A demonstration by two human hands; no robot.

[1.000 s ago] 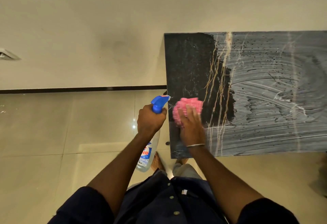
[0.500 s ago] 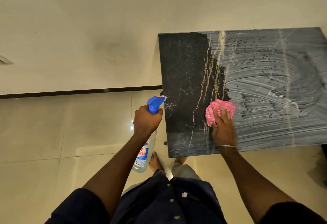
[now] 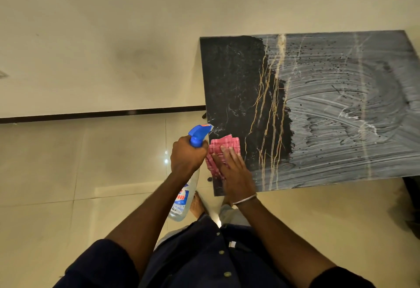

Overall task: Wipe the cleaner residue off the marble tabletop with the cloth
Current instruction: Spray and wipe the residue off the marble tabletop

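Cloth [image 3: 223, 149] back at left edge, right hand [image 3: 236, 174] flat, left hand [image 3: 187, 156] clamped on spray bottle [image 3: 181, 199], tabletop [image 3: 231, 78] right side streaked.

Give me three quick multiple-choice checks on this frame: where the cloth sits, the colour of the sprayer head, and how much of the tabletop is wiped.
1. Where is the cloth on the tabletop?
A. near left corner
B. far right corner
C. centre

2. What colour is the spray bottle's head?
A. red
B. blue
C. green

3. State of the tabletop?
A. fully clean
B. fully streaked
C. left part clean, right part streaked

Answers:
1 A, the right hand presses the pink cloth at the marble tabletop's near left corner.
2 B, the left hand holds a spray bottle with a blue head.
3 C, whitish cleaner residue covers the right part.
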